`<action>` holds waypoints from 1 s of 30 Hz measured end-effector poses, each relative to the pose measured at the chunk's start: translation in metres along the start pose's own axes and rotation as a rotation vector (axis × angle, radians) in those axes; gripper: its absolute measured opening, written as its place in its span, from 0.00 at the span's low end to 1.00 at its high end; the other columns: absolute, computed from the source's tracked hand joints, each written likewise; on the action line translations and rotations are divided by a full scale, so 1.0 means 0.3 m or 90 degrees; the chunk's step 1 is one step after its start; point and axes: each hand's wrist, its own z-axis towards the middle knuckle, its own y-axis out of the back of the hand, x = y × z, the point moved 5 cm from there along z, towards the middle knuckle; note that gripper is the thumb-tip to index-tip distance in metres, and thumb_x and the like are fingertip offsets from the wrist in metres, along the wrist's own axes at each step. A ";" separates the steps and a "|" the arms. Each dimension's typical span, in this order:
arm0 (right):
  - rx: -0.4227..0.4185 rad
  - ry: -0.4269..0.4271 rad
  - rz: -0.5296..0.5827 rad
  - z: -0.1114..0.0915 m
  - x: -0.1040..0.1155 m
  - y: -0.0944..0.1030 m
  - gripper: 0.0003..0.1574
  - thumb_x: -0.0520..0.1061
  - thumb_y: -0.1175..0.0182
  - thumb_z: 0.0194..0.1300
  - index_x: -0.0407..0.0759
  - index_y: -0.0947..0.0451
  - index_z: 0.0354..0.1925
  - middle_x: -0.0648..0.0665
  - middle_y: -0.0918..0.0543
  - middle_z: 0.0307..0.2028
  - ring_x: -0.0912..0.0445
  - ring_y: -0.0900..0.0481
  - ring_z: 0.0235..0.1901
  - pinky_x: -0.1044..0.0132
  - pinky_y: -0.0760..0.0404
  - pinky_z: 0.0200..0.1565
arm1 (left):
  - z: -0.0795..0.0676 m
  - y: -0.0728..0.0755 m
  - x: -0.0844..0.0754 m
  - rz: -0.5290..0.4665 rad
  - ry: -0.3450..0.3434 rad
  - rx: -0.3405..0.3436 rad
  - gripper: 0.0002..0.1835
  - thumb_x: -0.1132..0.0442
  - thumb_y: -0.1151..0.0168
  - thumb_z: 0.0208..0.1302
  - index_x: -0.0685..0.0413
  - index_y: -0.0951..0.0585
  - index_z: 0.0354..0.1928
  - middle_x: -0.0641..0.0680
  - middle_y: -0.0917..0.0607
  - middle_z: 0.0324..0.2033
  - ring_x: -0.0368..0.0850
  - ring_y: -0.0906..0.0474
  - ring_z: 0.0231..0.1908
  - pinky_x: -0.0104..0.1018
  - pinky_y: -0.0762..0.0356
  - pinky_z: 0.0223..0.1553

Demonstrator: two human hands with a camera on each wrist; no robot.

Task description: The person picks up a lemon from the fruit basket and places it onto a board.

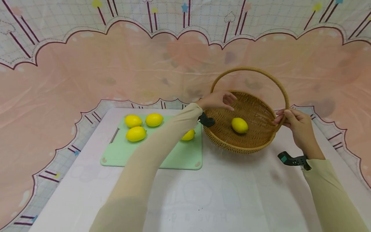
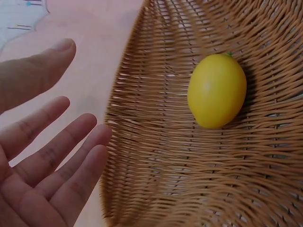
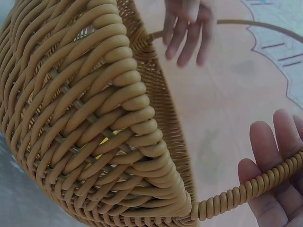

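Observation:
A brown wicker basket [image 1: 240,150] leans with its mouth toward the head camera on the right of the table. Inside it lies one yellow lemon [image 1: 239,125], seen up close in the left wrist view. Over the basket's left rim hovers my left hand [image 1: 218,100], fingers spread and holding nothing; the left wrist view shows its palm and fingertips apart from the lemon. My right hand [image 1: 299,125] grips the wound handle [image 1: 285,96] low on its right side. From the right wrist camera, its fingers [image 3: 265,142] show behind the handle.
On the left, a light green cutting board [image 1: 176,161] carries several lemons [image 1: 136,133], one partly hidden by my left sleeve [image 1: 153,154]. A thin metal piece [image 1: 114,135] lies at the board's left edge. Patterned cloth [image 1: 130,74] hangs behind the white table [image 1: 232,193].

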 end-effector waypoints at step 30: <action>0.004 0.001 -0.012 0.008 0.006 -0.014 0.17 0.43 0.51 0.70 0.29 0.23 0.38 0.50 0.16 0.28 0.61 0.15 0.30 0.76 0.18 0.39 | 0.172 -0.255 0.088 0.174 0.140 0.110 0.40 0.58 0.36 0.60 0.45 0.43 0.72 0.48 0.40 0.71 0.44 0.41 0.69 0.35 0.35 0.65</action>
